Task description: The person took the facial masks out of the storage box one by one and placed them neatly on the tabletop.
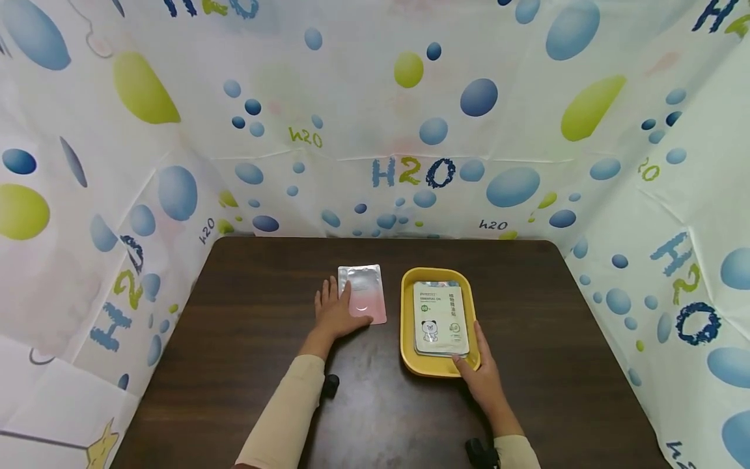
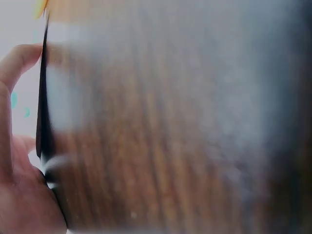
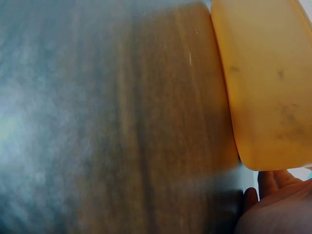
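A pink and silver sachet (image 1: 362,303) lies flat on the brown table. My left hand (image 1: 336,316) rests at its left side, fingers extended, the thumb across its lower edge. To the right is a yellow tray (image 1: 406,348), holding a small stack of white packets (image 1: 442,319) with a bear print on the top one. My right hand (image 1: 483,378) grips the tray's near right corner, thumb at the rim and fingers along the outer side. In the right wrist view the tray's wall (image 3: 268,97) shows beside the right hand (image 3: 278,204). Part of the left hand (image 2: 24,195) shows in the left wrist view.
The dark wooden table (image 1: 258,293) ends at a far edge against a white curtain (image 1: 351,98) printed with blue and green spots, which also hangs along both sides. A dark wrist camera (image 1: 331,386) sits at the left wrist, another (image 1: 482,453) at the right.
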Demonstrator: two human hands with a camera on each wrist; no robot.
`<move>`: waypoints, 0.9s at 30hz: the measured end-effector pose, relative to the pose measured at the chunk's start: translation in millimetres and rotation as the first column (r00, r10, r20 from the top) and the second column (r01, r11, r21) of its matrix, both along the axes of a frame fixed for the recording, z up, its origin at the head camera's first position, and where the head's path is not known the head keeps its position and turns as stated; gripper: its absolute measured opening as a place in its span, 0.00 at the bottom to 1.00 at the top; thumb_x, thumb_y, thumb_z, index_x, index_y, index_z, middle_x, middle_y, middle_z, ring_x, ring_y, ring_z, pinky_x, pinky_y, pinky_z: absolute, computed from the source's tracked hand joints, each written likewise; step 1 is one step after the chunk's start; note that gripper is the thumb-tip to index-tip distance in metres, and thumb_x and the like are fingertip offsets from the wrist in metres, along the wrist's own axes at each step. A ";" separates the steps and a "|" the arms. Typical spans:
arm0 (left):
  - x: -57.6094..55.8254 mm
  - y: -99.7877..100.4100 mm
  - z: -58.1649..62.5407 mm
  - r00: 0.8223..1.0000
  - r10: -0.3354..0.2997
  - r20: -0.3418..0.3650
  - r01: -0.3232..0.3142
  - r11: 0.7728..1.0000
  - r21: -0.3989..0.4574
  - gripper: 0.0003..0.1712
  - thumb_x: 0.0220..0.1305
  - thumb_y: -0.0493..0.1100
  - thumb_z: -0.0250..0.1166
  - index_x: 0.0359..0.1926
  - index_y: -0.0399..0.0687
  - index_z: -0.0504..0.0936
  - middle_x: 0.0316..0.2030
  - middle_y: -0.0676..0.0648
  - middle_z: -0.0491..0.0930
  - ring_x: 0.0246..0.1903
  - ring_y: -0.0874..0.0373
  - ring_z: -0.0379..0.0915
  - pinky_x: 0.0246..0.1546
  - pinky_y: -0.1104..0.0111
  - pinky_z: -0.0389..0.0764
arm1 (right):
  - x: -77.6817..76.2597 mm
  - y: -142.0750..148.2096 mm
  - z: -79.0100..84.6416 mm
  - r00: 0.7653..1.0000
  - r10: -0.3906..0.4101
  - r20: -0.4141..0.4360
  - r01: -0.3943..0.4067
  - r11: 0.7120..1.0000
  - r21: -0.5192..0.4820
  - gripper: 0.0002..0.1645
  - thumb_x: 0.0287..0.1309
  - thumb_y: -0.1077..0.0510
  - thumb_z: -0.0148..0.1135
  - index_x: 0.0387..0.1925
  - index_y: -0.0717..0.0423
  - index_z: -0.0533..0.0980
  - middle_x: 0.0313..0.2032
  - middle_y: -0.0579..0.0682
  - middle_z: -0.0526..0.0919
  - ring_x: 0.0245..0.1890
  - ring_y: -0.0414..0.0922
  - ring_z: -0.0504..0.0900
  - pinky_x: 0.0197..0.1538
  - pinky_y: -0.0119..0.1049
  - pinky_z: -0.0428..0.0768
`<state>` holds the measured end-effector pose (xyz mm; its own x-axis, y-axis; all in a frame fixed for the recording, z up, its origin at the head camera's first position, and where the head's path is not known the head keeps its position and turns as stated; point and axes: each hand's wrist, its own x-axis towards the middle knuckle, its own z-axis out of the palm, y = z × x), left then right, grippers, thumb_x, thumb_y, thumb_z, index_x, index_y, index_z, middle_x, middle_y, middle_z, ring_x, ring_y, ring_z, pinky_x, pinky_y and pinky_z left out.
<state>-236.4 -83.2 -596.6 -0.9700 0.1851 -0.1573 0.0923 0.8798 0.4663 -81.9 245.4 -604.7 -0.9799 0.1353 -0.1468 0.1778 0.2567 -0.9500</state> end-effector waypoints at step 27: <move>-5.8 7.1 29.6 0.995 0.087 -0.050 -0.054 0.882 0.468 0.49 0.68 0.54 0.63 0.80 0.41 0.51 0.82 0.36 0.43 0.81 0.38 0.36 0.78 0.40 0.50 | 0.9 -1.9 -2.4 0.998 0.015 -0.063 -0.018 0.999 -0.042 0.55 0.69 0.54 0.64 0.82 0.32 0.38 0.82 0.52 0.45 0.80 0.53 0.53 0.58 0.08 0.64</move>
